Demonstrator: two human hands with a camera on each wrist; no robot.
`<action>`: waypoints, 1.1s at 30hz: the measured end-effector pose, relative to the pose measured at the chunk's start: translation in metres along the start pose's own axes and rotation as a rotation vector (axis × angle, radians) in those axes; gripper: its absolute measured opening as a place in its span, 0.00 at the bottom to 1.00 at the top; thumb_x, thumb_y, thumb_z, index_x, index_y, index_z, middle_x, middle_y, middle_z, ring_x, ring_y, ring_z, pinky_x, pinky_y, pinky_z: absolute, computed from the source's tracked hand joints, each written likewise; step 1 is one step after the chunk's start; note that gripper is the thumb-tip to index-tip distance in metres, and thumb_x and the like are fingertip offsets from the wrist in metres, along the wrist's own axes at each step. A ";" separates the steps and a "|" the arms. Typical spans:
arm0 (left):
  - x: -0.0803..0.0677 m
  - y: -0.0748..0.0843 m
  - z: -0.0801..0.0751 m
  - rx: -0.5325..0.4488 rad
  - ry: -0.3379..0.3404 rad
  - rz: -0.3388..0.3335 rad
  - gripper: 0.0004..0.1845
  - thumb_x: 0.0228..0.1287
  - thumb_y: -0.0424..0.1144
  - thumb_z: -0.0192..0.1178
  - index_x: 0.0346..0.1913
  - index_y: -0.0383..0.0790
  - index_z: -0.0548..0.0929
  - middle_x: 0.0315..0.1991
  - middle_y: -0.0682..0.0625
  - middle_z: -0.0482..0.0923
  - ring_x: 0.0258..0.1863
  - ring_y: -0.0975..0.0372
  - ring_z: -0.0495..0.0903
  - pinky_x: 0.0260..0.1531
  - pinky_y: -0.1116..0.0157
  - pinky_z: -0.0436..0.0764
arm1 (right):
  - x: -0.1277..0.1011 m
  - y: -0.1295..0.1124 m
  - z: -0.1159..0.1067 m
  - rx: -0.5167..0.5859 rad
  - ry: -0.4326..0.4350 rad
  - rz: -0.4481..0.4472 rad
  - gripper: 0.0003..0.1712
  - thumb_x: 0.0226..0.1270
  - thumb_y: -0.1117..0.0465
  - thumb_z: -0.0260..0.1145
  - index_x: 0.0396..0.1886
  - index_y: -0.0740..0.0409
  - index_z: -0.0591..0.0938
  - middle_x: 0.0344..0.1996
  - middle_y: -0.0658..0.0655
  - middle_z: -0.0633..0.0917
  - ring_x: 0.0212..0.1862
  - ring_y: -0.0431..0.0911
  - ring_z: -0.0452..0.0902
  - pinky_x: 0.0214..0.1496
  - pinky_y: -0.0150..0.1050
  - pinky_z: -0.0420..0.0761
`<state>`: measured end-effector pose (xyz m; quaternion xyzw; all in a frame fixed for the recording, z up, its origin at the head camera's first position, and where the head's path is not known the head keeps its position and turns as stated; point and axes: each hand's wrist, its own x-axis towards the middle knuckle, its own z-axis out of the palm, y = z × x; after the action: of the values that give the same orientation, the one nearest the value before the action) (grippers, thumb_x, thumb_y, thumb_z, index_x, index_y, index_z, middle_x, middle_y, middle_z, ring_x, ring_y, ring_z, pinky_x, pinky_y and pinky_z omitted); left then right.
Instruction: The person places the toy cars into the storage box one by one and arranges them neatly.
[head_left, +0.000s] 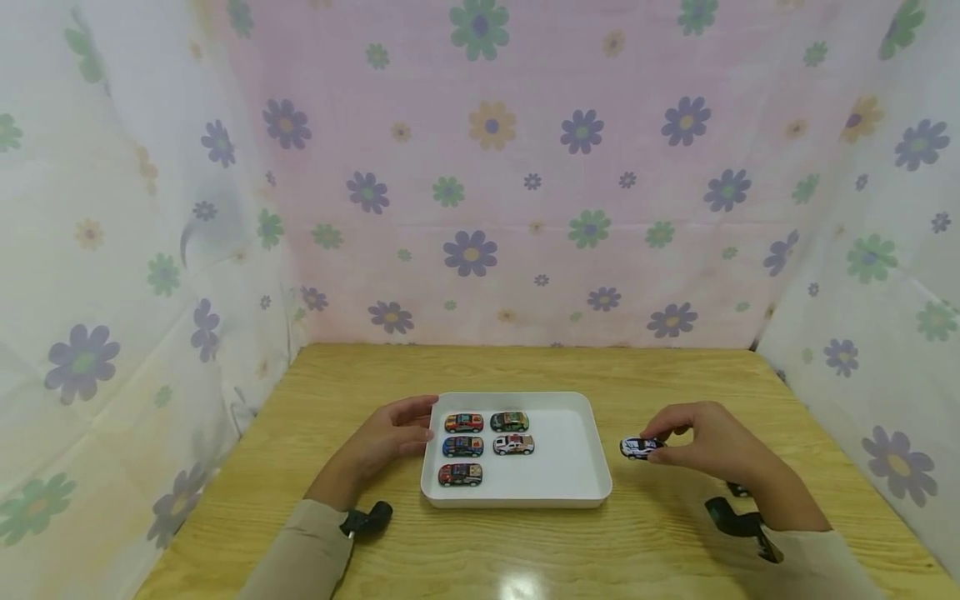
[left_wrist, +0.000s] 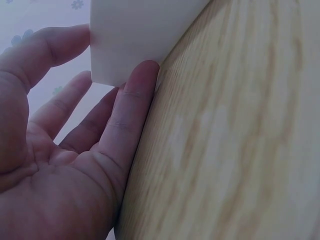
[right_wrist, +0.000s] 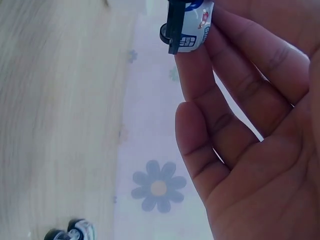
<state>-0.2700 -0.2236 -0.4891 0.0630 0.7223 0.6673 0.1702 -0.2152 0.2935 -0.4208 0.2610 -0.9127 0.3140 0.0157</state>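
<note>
A white tray [head_left: 573, 467] sits mid-table and holds several small toy cars in two columns, among them a red one [head_left: 463, 422] and a white one [head_left: 513, 444]. My left hand [head_left: 393, 437] lies against the tray's left edge [left_wrist: 130, 40], fingers straight, touching its wall. My right hand [head_left: 705, 442] is right of the tray and pinches a white and blue toy car [head_left: 639, 447] by its end, just above the table. In the right wrist view that toy car [right_wrist: 189, 25] sits at my fingertips [right_wrist: 192, 70].
The wooden table [head_left: 525, 550] is enclosed on three sides by flowered fabric walls [head_left: 487, 167]. Another small toy car [right_wrist: 70, 231] lies on the table near my right wrist. A dark car [head_left: 738, 490] shows beside my right forearm.
</note>
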 end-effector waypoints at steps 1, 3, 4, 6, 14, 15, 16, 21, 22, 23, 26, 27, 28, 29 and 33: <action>0.000 0.000 0.000 -0.002 0.001 -0.001 0.35 0.65 0.31 0.70 0.74 0.49 0.73 0.74 0.45 0.70 0.72 0.49 0.73 0.59 0.56 0.85 | 0.002 -0.001 0.001 0.006 -0.001 -0.004 0.11 0.60 0.48 0.79 0.43 0.35 0.90 0.43 0.39 0.89 0.42 0.35 0.82 0.40 0.37 0.83; -0.001 0.000 0.000 -0.001 0.004 -0.002 0.35 0.65 0.31 0.70 0.74 0.49 0.73 0.75 0.45 0.70 0.72 0.49 0.73 0.59 0.56 0.85 | 0.005 -0.002 0.002 0.013 -0.002 -0.015 0.11 0.60 0.49 0.80 0.43 0.36 0.90 0.43 0.39 0.89 0.42 0.35 0.82 0.40 0.37 0.83; 0.000 0.000 0.000 0.000 0.005 -0.003 0.35 0.65 0.31 0.70 0.74 0.49 0.73 0.75 0.45 0.70 0.72 0.49 0.73 0.59 0.56 0.85 | 0.007 -0.003 0.003 0.015 -0.001 -0.021 0.11 0.60 0.49 0.80 0.43 0.36 0.90 0.43 0.39 0.89 0.42 0.35 0.82 0.40 0.37 0.83; 0.000 0.000 0.000 0.002 0.004 -0.003 0.35 0.65 0.31 0.70 0.74 0.49 0.73 0.75 0.45 0.70 0.72 0.49 0.73 0.59 0.56 0.85 | 0.010 -0.005 0.005 0.016 -0.003 -0.036 0.11 0.60 0.49 0.80 0.43 0.36 0.90 0.42 0.38 0.89 0.42 0.35 0.82 0.40 0.37 0.83; 0.002 0.000 -0.001 0.005 0.001 0.001 0.34 0.66 0.31 0.69 0.74 0.49 0.73 0.74 0.44 0.70 0.71 0.50 0.73 0.59 0.57 0.85 | 0.022 -0.015 0.012 0.024 -0.009 -0.070 0.11 0.60 0.49 0.80 0.42 0.35 0.90 0.41 0.36 0.89 0.42 0.35 0.82 0.41 0.34 0.82; 0.003 0.000 -0.001 0.003 0.000 0.002 0.34 0.66 0.31 0.69 0.74 0.49 0.73 0.74 0.44 0.70 0.71 0.50 0.73 0.59 0.56 0.85 | 0.023 -0.017 0.013 0.025 -0.010 -0.073 0.11 0.60 0.49 0.80 0.42 0.35 0.90 0.41 0.36 0.89 0.42 0.35 0.82 0.41 0.35 0.82; 0.003 0.000 -0.001 0.000 -0.002 0.004 0.35 0.66 0.30 0.69 0.74 0.49 0.73 0.74 0.44 0.70 0.71 0.50 0.73 0.59 0.56 0.85 | 0.025 -0.018 0.014 0.023 -0.011 -0.075 0.11 0.60 0.49 0.80 0.42 0.34 0.90 0.41 0.35 0.89 0.42 0.35 0.82 0.41 0.35 0.82; 0.003 -0.001 -0.001 -0.006 0.002 0.004 0.35 0.66 0.30 0.69 0.74 0.49 0.73 0.74 0.44 0.71 0.71 0.50 0.73 0.59 0.56 0.85 | 0.033 -0.024 0.019 0.018 -0.009 -0.089 0.11 0.60 0.49 0.80 0.42 0.33 0.89 0.41 0.34 0.88 0.41 0.34 0.83 0.44 0.36 0.83; 0.003 -0.001 -0.001 -0.007 0.003 0.005 0.35 0.65 0.30 0.69 0.74 0.49 0.73 0.74 0.44 0.71 0.71 0.50 0.73 0.59 0.56 0.85 | 0.035 -0.025 0.021 0.019 -0.009 -0.091 0.11 0.60 0.49 0.80 0.42 0.32 0.89 0.40 0.34 0.88 0.41 0.34 0.83 0.44 0.36 0.83; 0.003 -0.001 -0.001 -0.007 0.005 0.005 0.35 0.65 0.30 0.69 0.74 0.49 0.73 0.74 0.44 0.71 0.71 0.49 0.73 0.58 0.56 0.85 | 0.037 -0.027 0.023 0.022 -0.010 -0.094 0.11 0.60 0.49 0.80 0.42 0.32 0.89 0.40 0.34 0.88 0.41 0.34 0.83 0.44 0.36 0.84; 0.002 -0.001 0.000 -0.014 0.005 0.009 0.35 0.65 0.30 0.69 0.74 0.47 0.73 0.74 0.43 0.71 0.71 0.49 0.73 0.58 0.57 0.85 | 0.041 -0.029 0.027 0.031 -0.020 -0.102 0.11 0.60 0.48 0.80 0.42 0.32 0.89 0.41 0.34 0.88 0.42 0.33 0.83 0.45 0.37 0.84; 0.002 -0.002 0.000 -0.014 0.004 0.011 0.35 0.65 0.30 0.69 0.75 0.47 0.73 0.74 0.43 0.71 0.71 0.49 0.73 0.58 0.57 0.85 | 0.043 -0.031 0.028 0.035 -0.022 -0.106 0.11 0.60 0.48 0.80 0.42 0.32 0.89 0.41 0.34 0.88 0.42 0.34 0.83 0.45 0.37 0.84; 0.001 -0.002 0.000 -0.016 0.004 0.011 0.35 0.65 0.29 0.69 0.75 0.46 0.73 0.74 0.43 0.71 0.71 0.48 0.73 0.58 0.57 0.86 | 0.044 -0.032 0.030 0.035 -0.023 -0.110 0.11 0.60 0.48 0.80 0.42 0.32 0.89 0.41 0.34 0.88 0.42 0.34 0.83 0.45 0.37 0.84; 0.001 -0.002 0.000 -0.017 0.003 0.011 0.35 0.65 0.29 0.69 0.75 0.46 0.72 0.74 0.43 0.71 0.71 0.49 0.73 0.58 0.57 0.86 | 0.046 -0.034 0.031 0.037 -0.026 -0.110 0.11 0.60 0.48 0.80 0.42 0.32 0.89 0.41 0.34 0.88 0.42 0.34 0.83 0.44 0.37 0.84; 0.001 -0.002 0.000 -0.016 -0.001 0.011 0.35 0.66 0.29 0.69 0.75 0.47 0.72 0.74 0.43 0.71 0.71 0.49 0.73 0.58 0.57 0.86 | 0.052 -0.039 0.035 0.057 -0.037 -0.111 0.11 0.59 0.50 0.80 0.41 0.33 0.90 0.41 0.35 0.88 0.43 0.35 0.83 0.42 0.38 0.84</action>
<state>-0.2705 -0.2234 -0.4912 0.0663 0.7164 0.6741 0.1674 -0.2360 0.2229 -0.4172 0.3176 -0.8876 0.3335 0.0087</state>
